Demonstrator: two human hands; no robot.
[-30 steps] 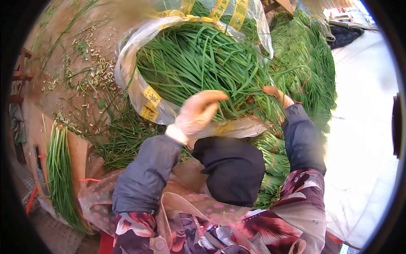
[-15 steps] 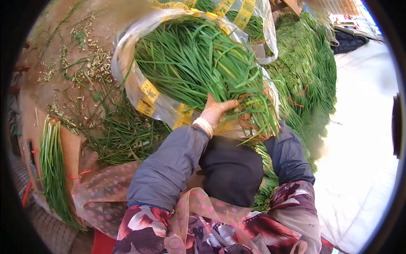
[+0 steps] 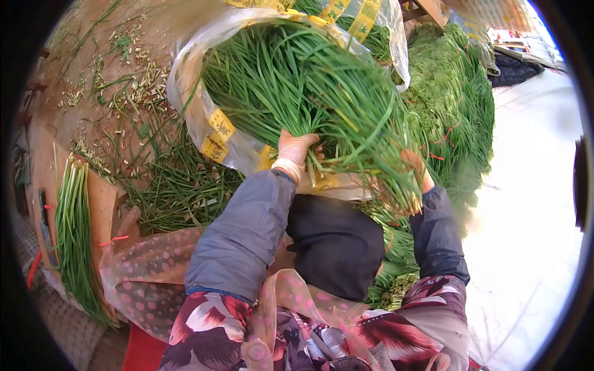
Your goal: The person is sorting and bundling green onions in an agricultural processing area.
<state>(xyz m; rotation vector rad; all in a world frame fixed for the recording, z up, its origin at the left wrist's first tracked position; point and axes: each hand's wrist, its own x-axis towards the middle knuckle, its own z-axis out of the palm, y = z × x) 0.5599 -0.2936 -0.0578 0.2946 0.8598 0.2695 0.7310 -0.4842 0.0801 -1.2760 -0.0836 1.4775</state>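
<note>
A clear plastic bag with yellow printed bands lies open in front of me, full of long green garlic chives. My left hand is closed around the stem ends of one bunch at the bag's near edge. To the right, my right hand grips another bunch of chives, partly hidden by the leaves. That bunch's pale cut ends point down toward my right sleeve, and its leaves fan back over the bag.
At the left, a tied chive bundle leans on a wooden board beside a knife. Loose leaves and cut stem bits litter the floor. Stacked bundles with red ties stand right, next to a white sheet.
My hands have moved apart. The right one has shifted right with its bunch and now shows among the leaves; the left one has moved slightly left.
</note>
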